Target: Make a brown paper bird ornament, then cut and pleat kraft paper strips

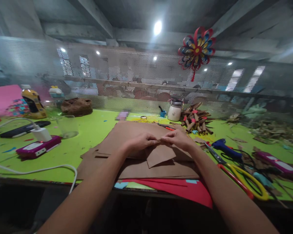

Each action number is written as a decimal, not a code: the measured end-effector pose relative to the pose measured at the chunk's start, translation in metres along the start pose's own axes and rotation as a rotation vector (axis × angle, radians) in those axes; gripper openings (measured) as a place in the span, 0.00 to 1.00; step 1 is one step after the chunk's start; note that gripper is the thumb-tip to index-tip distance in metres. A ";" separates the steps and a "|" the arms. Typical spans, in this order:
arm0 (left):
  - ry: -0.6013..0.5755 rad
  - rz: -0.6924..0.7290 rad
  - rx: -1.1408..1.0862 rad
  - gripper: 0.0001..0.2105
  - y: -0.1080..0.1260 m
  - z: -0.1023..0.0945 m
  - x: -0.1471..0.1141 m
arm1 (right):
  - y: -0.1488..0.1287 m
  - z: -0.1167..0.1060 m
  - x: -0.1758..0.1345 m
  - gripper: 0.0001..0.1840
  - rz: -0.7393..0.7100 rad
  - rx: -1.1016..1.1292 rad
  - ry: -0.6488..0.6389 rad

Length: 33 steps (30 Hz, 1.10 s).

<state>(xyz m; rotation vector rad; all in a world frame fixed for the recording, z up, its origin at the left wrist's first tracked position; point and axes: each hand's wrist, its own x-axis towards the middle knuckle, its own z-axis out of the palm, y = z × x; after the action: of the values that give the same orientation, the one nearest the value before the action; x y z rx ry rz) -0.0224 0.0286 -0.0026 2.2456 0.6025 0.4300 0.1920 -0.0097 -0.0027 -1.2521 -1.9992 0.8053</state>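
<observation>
A small piece of brown kraft paper [161, 156] is pinched at its far edge between both hands, its near end angled down toward me. My left hand [143, 142] closes thumb and fingers on the left of that edge. Close beside it, fingertips almost touching, my right hand [177, 139] pinches the same edge from the right. Under both hands lies a stack of large brown paper sheets [136, 170]. Red paper [190, 191] pokes out beneath the stack at the table's front edge. The exact fold at the fingertips is too small to make out.
To the right lie yellow-handled scissors [249, 180], a blue glue gun [227, 149] and a purple power strip [278, 162]. Rolled brown paper pieces [196, 120] and a jar [175, 111] stand behind. At left are a plastic cup [67, 126], a charger strip [39, 147] and a bottle [34, 102].
</observation>
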 end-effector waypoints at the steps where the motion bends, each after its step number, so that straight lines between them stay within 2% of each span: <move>1: 0.012 0.002 0.008 0.21 -0.001 0.000 0.001 | -0.001 0.000 0.000 0.23 -0.003 -0.005 -0.004; 8: 0.064 0.051 0.072 0.19 0.002 0.001 0.001 | -0.011 0.004 -0.003 0.20 -0.097 -0.060 -0.023; 11: 0.091 0.003 0.093 0.18 0.009 0.002 -0.001 | -0.014 0.005 -0.004 0.21 -0.072 -0.169 0.005; 15: 0.117 -0.008 0.077 0.17 0.010 0.005 -0.001 | -0.013 0.004 -0.003 0.22 -0.059 -0.200 0.029; 26: 0.103 0.058 0.057 0.17 0.005 0.004 0.001 | -0.010 0.005 -0.001 0.23 -0.033 -0.142 0.037; 30: 0.130 -0.015 0.065 0.15 0.007 0.000 -0.004 | -0.003 0.001 0.000 0.23 -0.028 -0.102 0.046; 33: 0.093 -0.102 0.068 0.14 0.010 -0.005 -0.007 | 0.005 -0.002 0.001 0.23 -0.017 -0.088 0.062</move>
<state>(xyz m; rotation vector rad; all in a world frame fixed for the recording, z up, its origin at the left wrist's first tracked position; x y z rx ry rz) -0.0274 0.0216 0.0078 2.2570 0.7873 0.4709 0.1956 -0.0063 -0.0048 -1.2927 -2.0116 0.6687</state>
